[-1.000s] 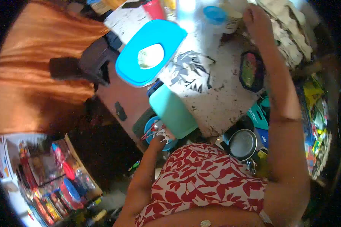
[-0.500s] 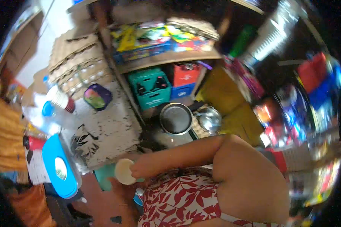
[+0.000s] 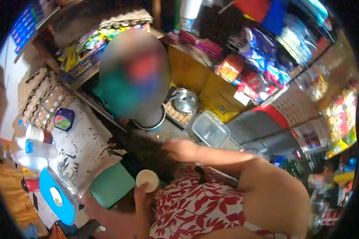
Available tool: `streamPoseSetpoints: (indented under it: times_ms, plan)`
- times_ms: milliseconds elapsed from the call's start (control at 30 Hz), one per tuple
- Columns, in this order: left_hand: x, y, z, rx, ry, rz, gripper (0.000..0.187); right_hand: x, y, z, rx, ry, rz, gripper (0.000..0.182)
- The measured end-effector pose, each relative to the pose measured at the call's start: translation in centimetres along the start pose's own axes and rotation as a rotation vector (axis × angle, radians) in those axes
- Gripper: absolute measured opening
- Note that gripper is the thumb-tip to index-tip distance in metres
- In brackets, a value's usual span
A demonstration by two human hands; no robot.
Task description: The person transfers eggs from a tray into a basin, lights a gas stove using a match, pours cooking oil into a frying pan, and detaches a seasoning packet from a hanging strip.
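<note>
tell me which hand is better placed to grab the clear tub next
Right, most likely. The right hand appears nearer the clear tub and shows nothing in its grip, though it is blurred. The left hand is farther off and occupied with the cup.

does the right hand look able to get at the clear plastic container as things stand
Probably yes: the right hand appears close to the clear plastic container, and nothing visible blocks the way between them.
</note>
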State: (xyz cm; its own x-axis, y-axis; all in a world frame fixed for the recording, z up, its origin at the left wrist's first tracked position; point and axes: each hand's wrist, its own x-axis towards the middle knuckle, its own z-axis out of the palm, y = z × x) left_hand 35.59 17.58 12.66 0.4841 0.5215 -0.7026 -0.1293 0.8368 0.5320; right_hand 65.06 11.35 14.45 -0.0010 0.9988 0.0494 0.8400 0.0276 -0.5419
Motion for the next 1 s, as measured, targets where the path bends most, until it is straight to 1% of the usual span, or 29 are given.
streamPoseSetpoints:
  times_ms: [33, 67, 100, 133, 167, 200, 267, 300, 333, 367, 400, 467, 500, 533, 567, 600, 633, 667, 700, 733, 767, 800, 833, 867, 900, 933, 967, 1000]
  plan:
    - [0.5, -0.3, 0.0, 0.052, 0.080, -0.020, 0.048, -1.2, 1.5, -0.9, 0.001, -0.003, 0.107, 0.036]
    - [0.9, -0.6, 0.2, 0.065, 0.137, -0.017, 0.048, -2.5, 5.3, 0.9, -0.091, 0.039, 0.083, 0.033]
    - [1.3, -0.8, 0.3, 0.078, 0.195, -0.016, 0.048, -3.7, 5.6, -0.4, -0.100, -0.090, 0.313, 0.032]
    - [1.7, -1.1, 0.9, 0.062, 0.171, -0.071, 0.048, -5.4, 7.9, 0.3, -0.108, -0.024, 0.256, 0.032]
    - [2.0, -1.4, 1.7, 0.048, 0.144, -0.129, 0.048, -6.4, 8.7, -0.2, -0.102, -0.182, 0.468, 0.034]
    - [2.0, -1.2, 3.1, 0.032, 0.165, -0.119, 0.048, -7.5, 10.4, 0.2, -0.080, -0.311, 0.510, 0.037]
    - [1.9, -0.6, 6.1, 0.209, 0.180, -0.062, 0.048, -9.3, 12.3, 1.0, -0.056, -0.305, 0.466, 0.035]
    - [2.9, -1.2, 6.3, 0.191, 0.190, -0.058, 0.048, -9.3, 13.2, 0.7, -0.035, -0.285, 0.442, 0.033]
    - [4.4, -2.0, 6.4, 0.247, 0.178, -0.077, 0.049, -8.1, 14.0, 0.1, -0.043, -0.296, 0.425, 0.033]
    - [5.9, -2.5, 6.8, 0.305, 0.162, -0.091, 0.050, -6.4, 14.9, -0.4, -0.075, -0.267, 0.334, 0.028]
    - [6.2, -2.0, 8.3, 0.292, 0.168, -0.076, 0.050, -4.3, 15.4, -1.1, -0.104, -0.234, 0.243, 0.024]
    - [6.2, -0.8, 11.7, 0.410, 0.193, -0.026, 0.053, 1.7, 15.3, -4.2, -0.015, 0.000, 0.225, 0.017]
    - [7.4, -0.9, 11.8, 0.401, 0.209, -0.016, 0.053, 5.2, 17.1, -4.9, -0.119, 0.064, 0.103, 0.013]
    - [9.0, -1.6, 11.3, 0.427, 0.167, 0.022, 0.054, 9.5, 16.0, -8.2, -0.063, 0.050, 0.142, 0.014]
    - [10.1, -1.9, 11.3, 0.452, 0.126, 0.058, 0.056, 13.5, 17.3, -9.8, 0.001, 0.173, -0.020, 0.012]
    - [10.1, -1.1, 12.3, 0.438, 0.145, 0.065, 0.056, 17.9, 17.9, -10.8, -0.164, 0.426, -0.035, 0.010]
    - [9.7, 0.1, 13.8, 0.518, 0.194, 0.104, 0.056, 22.0, 17.3, -14.0, -0.281, 0.498, -0.105, 0.010]
    - [9.7, 0.8, 14.8, 0.596, 0.246, 0.141, 0.055, 26.4, 17.6, -16.2, -0.262, 0.636, -0.179, 0.011]
    - [10.5, 0.4, 14.5, 0.575, 0.271, 0.145, 0.055, 30.4, 17.4, -18.7, -0.329, 0.684, -0.131, 0.014]
    - [11.4, -0.4, 13.6, 0.492, 0.313, 0.176, 0.055, 34.2, 17.2, -21.0, -0.397, 0.799, -0.114, 0.017]
    - [11.9, -1.3, 12.8, 0.405, 0.359, 0.202, 0.054, 37.6, 16.8, -23.2, -0.493, 0.771, 0.034, 0.024]
    - [11.3, -0.9, 13.2, 0.374, 0.392, 0.196, 0.054, 41.1, 17.1, -25.0, -0.576, 0.759, 0.125, 0.035]
    - [10.3, 0.2, 14.1, 0.408, 0.447, 0.223, 0.052, 44.1, 17.3, -25.9, -0.570, 0.778, 0.262, 0.045]
    - [9.6, 0.8, 14.4, 0.438, 0.506, 0.238, 0.050, 46.5, 17.1, -27.0, -0.560, 0.737, 0.278, 0.049]
    - [9.5, 0.3, 13.6, 0.394, 0.547, 0.201, 0.050, 48.1, 17.3, -27.3, -0.525, 0.639, 0.376, 0.052]
    - [9.6, -0.6, 12.3, 0.382, 0.540, 0.215, 0.049, 49.5, 17.2, -27.7, -0.497, 0.537, 0.472, 0.055]
    - [9.4, -1.8, 11.4, 0.378, 0.530, 0.236, 0.048, 50.3, 16.4, -27.8, -0.449, 0.396, 0.648, 0.057]
    - [9.0, -3.1, 11.1, 0.355, 0.558, 0.211, 0.048, 49.7, 14.4, -28.0, -0.462, 0.328, 0.726, 0.059]
